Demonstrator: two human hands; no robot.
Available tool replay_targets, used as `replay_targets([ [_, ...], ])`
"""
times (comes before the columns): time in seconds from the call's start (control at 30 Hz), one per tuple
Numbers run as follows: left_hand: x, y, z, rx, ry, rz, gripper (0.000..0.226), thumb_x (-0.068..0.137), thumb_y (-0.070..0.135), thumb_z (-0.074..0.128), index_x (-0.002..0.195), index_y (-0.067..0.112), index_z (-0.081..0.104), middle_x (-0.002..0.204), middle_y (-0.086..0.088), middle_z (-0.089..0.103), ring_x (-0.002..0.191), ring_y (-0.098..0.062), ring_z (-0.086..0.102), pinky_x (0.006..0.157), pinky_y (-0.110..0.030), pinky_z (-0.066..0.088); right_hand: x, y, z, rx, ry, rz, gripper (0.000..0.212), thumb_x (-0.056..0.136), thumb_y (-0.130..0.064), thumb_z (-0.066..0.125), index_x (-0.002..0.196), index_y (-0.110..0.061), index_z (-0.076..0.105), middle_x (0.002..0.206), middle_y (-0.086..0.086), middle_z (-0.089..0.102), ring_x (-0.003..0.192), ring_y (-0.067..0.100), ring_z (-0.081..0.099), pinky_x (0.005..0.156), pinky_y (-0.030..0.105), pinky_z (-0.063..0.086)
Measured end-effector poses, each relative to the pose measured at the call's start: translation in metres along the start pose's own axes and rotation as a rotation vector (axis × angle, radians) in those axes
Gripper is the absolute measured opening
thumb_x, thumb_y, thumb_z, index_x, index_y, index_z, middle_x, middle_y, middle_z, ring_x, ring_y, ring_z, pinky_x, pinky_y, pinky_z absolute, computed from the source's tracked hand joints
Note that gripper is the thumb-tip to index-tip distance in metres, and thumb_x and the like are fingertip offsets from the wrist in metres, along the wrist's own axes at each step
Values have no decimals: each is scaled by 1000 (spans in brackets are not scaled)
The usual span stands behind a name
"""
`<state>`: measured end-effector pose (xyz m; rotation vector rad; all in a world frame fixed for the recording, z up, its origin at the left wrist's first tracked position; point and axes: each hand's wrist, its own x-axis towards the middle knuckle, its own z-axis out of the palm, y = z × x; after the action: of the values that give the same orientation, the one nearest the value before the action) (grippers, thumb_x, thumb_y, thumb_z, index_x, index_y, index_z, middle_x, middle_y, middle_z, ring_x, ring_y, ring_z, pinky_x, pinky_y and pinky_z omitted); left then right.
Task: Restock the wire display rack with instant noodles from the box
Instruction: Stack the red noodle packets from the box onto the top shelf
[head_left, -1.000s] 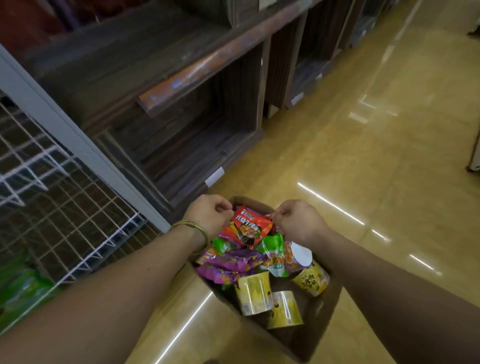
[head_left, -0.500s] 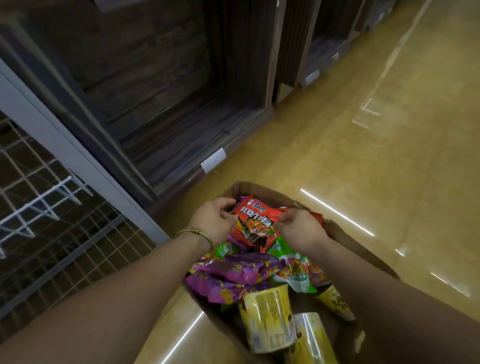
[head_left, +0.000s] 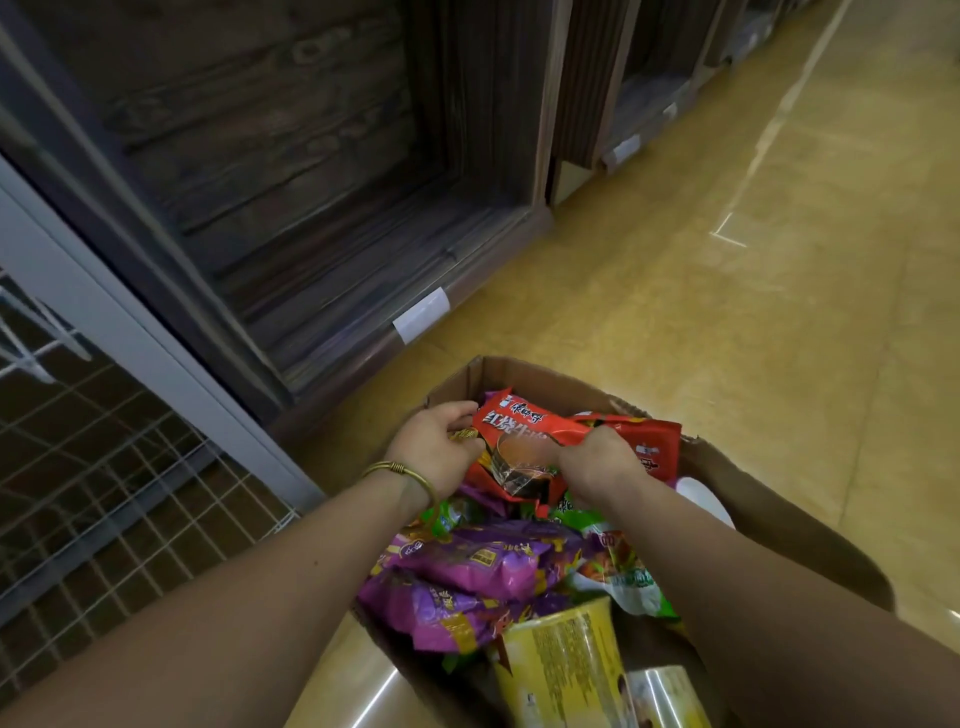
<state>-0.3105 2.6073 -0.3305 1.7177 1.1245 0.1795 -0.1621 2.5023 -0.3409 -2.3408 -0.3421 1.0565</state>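
Note:
An open cardboard box (head_left: 769, 499) stands on the floor, filled with instant noodles. On top at its far end lies a red noodle packet (head_left: 524, 431). My left hand (head_left: 439, 447), with a gold bangle on the wrist, grips the packet's left edge. My right hand (head_left: 597, 467) pinches it from the right, and another red packet (head_left: 654, 447) shows beyond that hand. Purple packets (head_left: 478, 571), green packets (head_left: 623, 566) and yellow noodle cups (head_left: 561, 670) fill the near part of the box. The white wire display rack (head_left: 104, 493) stands at the left.
Dark wooden shelving (head_left: 311, 171) with a white price tag (head_left: 421, 315) runs along the left behind the box. A grey metal post (head_left: 156, 343) separates it from the wire rack. Glossy yellow floor (head_left: 753, 291) stretches to the right.
The view has dropped and closed in on the box. Both hands have kept their hold on the red packet and lifted it slightly off the pile, exposing a second red packet.

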Motion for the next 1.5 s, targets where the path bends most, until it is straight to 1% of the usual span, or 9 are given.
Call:
replay_targets([
  [0.13, 7, -15, 7, -30, 39, -42, 49, 88, 15, 69, 135, 20, 56, 129, -1, 61, 109, -22, 63, 93, -45, 55, 4, 2, 9, 39, 45, 57, 78, 73, -45, 85, 123, 4, 51, 96, 11, 68, 80, 27, 65, 58, 28, 45],
  [0.27, 5, -25, 5, -52, 42, -111, 48, 87, 15, 70, 133, 17, 56, 122, -2, 61, 107, -24, 64, 93, -46, 55, 6, 1, 7, 200, 61, 117, 41, 76, -17, 85, 103, 5, 62, 85, 12, 68, 73, 28, 64, 72, 39, 57],
  [0.4, 7, -30, 2, -69, 61, -166, 45, 87, 17, 71, 129, 13, 57, 103, 1, 59, 101, -23, 64, 93, -46, 54, -3, 3, -2, 492, -6, 117, 12, 91, -7, 67, 100, -3, 61, 73, 8, 61, 59, 20, 55, 56, 32, 45],
  [0.5, 8, -32, 3, -102, 72, -185, 46, 87, 27, 73, 128, 15, 57, 111, -3, 61, 101, -21, 64, 95, -46, 53, -9, 1, -8, 714, -87, 102, 12, 100, -6, 52, 110, -10, 54, 98, 13, 72, 84, 28, 71, 68, 41, 61],
  [0.63, 8, -29, 4, -161, 72, -174, 50, 88, 35, 71, 131, 14, 56, 122, -6, 60, 107, -20, 61, 97, -46, 53, -8, 4, -20, 836, -109, 53, 18, 100, -7, 46, 117, -10, 51, 113, 23, 70, 101, 40, 70, 87, 63, 54],
  [0.8, 0, -17, 4, -322, -35, -195, 68, 79, 51, 74, 135, 18, 53, 122, -3, 64, 104, -18, 65, 92, -42, 56, -18, 10, -42, 892, -169, 26, 26, 99, -12, 44, 121, -3, 54, 110, 25, 71, 96, 39, 71, 86, 54, 57],
  [1.03, -12, -5, 16, -745, -359, -308, 52, 70, 17, 79, 120, 10, 64, 111, -20, 72, 104, -40, 68, 96, -54, 51, -18, 16, -37, 768, -320, -18, 30, 97, -18, 50, 123, -3, 56, 112, 24, 71, 104, 42, 69, 99, 58, 49],
  [1.37, -7, -26, 5, -759, 14, -333, 45, 70, 10, 84, 111, 14, 65, 96, -14, 76, 89, -34, 73, 83, -49, 58, 3, 36, -73, 54, 315, -269, 26, 96, -24, 61, 119, -14, 63, 102, 1, 67, 81, 16, 63, 66, 28, 50],
  [1.5, -8, -31, 2, -708, 85, -345, 38, 69, 14, 86, 101, 17, 66, 93, -11, 77, 84, -33, 74, 83, -54, 58, 8, 46, -84, -357, 454, -358, 43, 97, -22, 59, 138, -11, 54, 133, 13, 51, 117, 29, 52, 97, 38, 46],
])
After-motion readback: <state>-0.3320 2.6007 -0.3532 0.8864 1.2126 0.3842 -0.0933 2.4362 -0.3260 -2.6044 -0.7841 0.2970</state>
